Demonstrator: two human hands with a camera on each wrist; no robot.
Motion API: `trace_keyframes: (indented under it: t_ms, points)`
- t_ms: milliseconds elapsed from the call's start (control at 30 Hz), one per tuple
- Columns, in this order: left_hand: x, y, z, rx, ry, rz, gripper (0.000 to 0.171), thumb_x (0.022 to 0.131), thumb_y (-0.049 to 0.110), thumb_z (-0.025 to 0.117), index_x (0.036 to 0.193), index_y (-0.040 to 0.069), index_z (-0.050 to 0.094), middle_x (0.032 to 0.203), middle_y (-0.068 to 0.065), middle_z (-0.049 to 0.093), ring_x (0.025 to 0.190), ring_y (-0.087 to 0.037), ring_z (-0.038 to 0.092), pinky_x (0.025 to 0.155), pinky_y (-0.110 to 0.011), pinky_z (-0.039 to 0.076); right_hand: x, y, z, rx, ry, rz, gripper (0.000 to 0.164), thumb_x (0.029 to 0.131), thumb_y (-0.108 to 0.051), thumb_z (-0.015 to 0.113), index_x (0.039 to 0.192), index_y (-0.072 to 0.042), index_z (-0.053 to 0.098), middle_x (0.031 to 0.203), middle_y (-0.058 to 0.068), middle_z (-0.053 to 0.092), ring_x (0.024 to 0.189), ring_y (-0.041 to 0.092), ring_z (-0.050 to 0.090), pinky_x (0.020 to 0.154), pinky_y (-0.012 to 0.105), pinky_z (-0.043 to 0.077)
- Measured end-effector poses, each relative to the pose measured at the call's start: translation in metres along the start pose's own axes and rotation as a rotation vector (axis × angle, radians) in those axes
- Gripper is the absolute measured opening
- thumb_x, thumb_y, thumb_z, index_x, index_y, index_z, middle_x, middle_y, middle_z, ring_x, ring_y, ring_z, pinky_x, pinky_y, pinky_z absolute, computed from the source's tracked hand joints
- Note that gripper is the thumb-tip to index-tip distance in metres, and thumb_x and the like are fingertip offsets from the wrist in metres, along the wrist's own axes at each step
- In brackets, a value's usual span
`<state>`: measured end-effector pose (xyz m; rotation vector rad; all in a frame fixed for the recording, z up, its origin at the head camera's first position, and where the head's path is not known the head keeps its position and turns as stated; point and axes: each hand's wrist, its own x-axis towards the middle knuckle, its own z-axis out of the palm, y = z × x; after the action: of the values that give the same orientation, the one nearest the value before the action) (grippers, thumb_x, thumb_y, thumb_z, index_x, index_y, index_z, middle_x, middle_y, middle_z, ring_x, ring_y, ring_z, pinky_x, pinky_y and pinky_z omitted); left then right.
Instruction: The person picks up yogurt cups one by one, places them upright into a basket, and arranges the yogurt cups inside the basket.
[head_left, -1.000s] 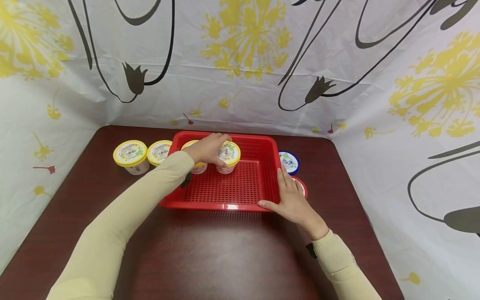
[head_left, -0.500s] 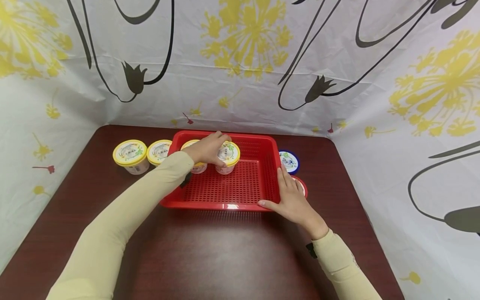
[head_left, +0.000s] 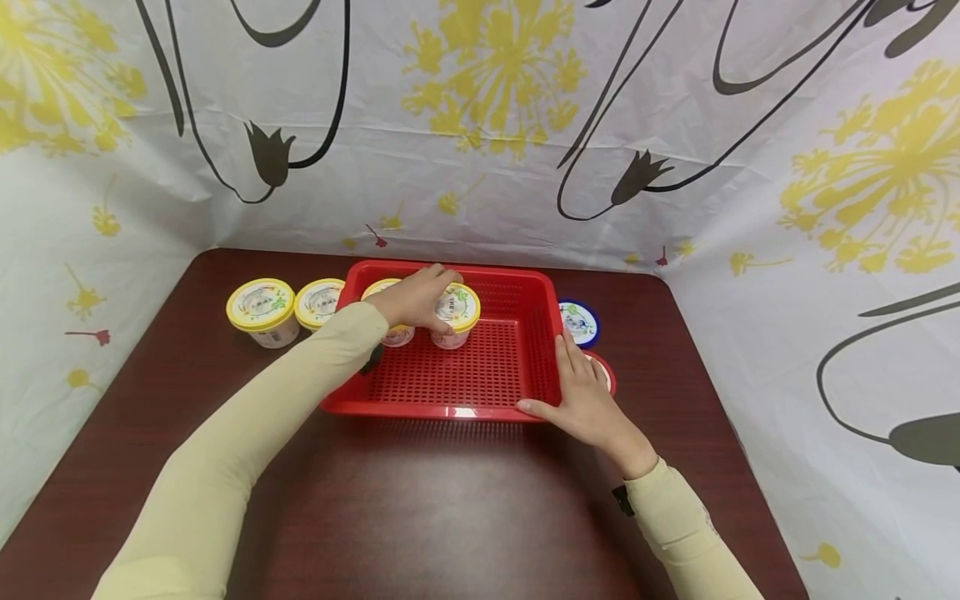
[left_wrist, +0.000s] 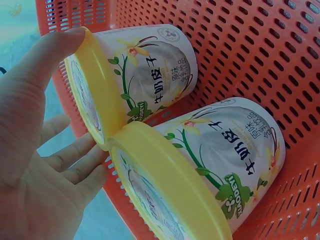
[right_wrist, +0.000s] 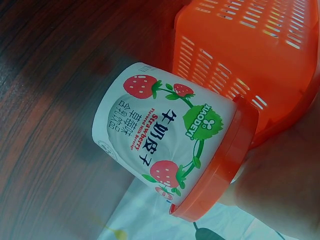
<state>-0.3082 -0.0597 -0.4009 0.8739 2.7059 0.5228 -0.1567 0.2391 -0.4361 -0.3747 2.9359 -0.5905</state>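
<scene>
My left hand (head_left: 416,298) reaches into the red perforated basket (head_left: 465,412) and grips a yellow-lidded tub (head_left: 459,308) by its lid. In the left wrist view my thumb lies on one edge of that lid, with fingers at the opposite edge; the tub (left_wrist: 160,70) shows a printed flower label. A second yellow-lidded tub (left_wrist: 230,160) stands right beside it, partly hidden by my wrist in the head view. My right hand (head_left: 588,404) rests on the basket's near right corner, thumb on the front rim, fingers lying straight along the right side.
Two more yellow-lidded tubs, one farther left (head_left: 261,308) and one close to the basket (head_left: 318,304), stand on the dark table (head_left: 450,517). Right of the basket are a blue-lidded tub (head_left: 579,323) and a red-lidded strawberry tub (right_wrist: 160,135). Patterned cloth (head_left: 480,108) surrounds the table.
</scene>
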Motion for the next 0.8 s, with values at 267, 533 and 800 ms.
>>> trace_keyframes:
  t_ms: [267, 533, 800]
  points:
    - [-0.0001, 0.0013, -0.0009, 0.004, -0.014, 0.006, 0.090, 0.077, 0.037, 0.084, 0.149, 0.009, 0.037, 0.139, -0.015, 0.046, 0.123, -0.028, 0.050, 0.108, -0.043, 0.045, -0.0001, -0.0004, -0.0002, -0.002, -0.001, 0.004, 0.122, 0.077, -0.077, 0.060, 0.160, -0.011, -0.002, 0.169, 0.007, -0.005, 0.154, 0.037, 0.012, 0.118, 0.071, 0.016]
    - [-0.0011, 0.0035, -0.0017, 0.018, -0.017, -0.007, 0.094, 0.075, 0.038, 0.086, 0.149, 0.009, 0.036, 0.142, -0.015, 0.045, 0.127, -0.029, 0.047, 0.110, -0.044, 0.043, -0.0005, -0.0019, -0.0013, 0.004, -0.005, 0.008, 0.123, 0.077, -0.077, 0.060, 0.160, -0.011, -0.002, 0.169, 0.007, -0.005, 0.154, 0.036, 0.012, 0.118, 0.071, 0.016]
    - [-0.0054, 0.0055, -0.0095, 0.038, -0.022, -0.005, 0.097, 0.075, 0.042, 0.084, 0.152, 0.009, 0.034, 0.144, -0.016, 0.043, 0.131, -0.032, 0.045, 0.112, -0.046, 0.042, -0.0005, -0.0009, -0.0005, 0.007, -0.004, 0.008, 0.123, 0.077, -0.077, 0.060, 0.160, -0.012, -0.003, 0.169, 0.005, -0.006, 0.154, 0.036, 0.011, 0.118, 0.071, 0.016]
